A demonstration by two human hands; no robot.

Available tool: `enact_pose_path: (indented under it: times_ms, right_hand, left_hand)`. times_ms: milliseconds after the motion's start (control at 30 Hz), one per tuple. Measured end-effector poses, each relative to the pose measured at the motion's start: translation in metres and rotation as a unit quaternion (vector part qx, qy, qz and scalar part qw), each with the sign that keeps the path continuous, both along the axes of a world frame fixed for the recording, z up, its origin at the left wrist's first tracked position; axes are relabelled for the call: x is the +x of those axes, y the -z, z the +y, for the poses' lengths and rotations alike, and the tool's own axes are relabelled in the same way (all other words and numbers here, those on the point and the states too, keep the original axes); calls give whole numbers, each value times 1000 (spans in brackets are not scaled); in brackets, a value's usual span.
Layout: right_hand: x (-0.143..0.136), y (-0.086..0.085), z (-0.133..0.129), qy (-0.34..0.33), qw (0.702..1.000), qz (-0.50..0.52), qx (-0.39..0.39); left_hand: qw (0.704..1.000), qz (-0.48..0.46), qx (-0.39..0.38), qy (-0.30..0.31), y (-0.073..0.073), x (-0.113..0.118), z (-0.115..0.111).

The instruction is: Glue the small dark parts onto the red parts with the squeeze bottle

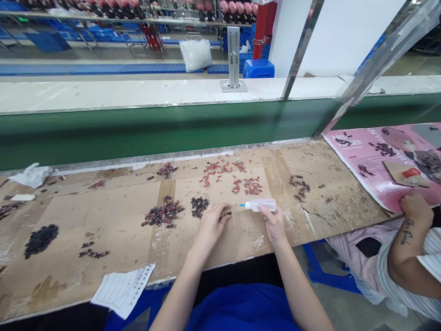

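Note:
My left hand (214, 222) is at the middle of the cardboard-covered table (117, 202), its fingers closed on a small dark part (226, 214). My right hand (274, 222) grips a clear squeeze bottle (263, 205), which lies sideways with its thin blue tip (242, 205) pointing left toward my left hand. Just left of my left hand is a pile of small black parts (200, 207). Beyond the hands, red pieces (252, 186) are scattered. Farther left lies a heap of red and black parts (163, 213).
A black pile (41, 240) lies at the far left, and a paper sheet (123, 289) overhangs the front edge. Dark parts (300, 187) are on the right. A co-worker's arm (409, 234) rests near a pink poster (368, 184). A green barrier (148, 131) runs behind the table.

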State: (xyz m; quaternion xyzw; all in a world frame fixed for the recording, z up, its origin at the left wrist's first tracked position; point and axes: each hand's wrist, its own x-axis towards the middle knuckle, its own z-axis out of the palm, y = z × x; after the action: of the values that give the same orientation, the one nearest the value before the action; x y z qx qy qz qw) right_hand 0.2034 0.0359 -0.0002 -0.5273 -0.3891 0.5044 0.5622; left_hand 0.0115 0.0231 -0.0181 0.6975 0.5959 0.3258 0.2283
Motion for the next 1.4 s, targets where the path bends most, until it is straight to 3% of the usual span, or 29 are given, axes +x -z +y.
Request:
enact_pose_path:
  times_ms: [300,1400]
  right_hand:
    - [-22,6,-4,-2,998,-64,7]
    - [-24,4,-4,-12,997,-71,-3]
  left_hand:
    - [999,-24,-19,-12,5,-7,0]
    - [997,-46,-45,-37,3,-6,0]
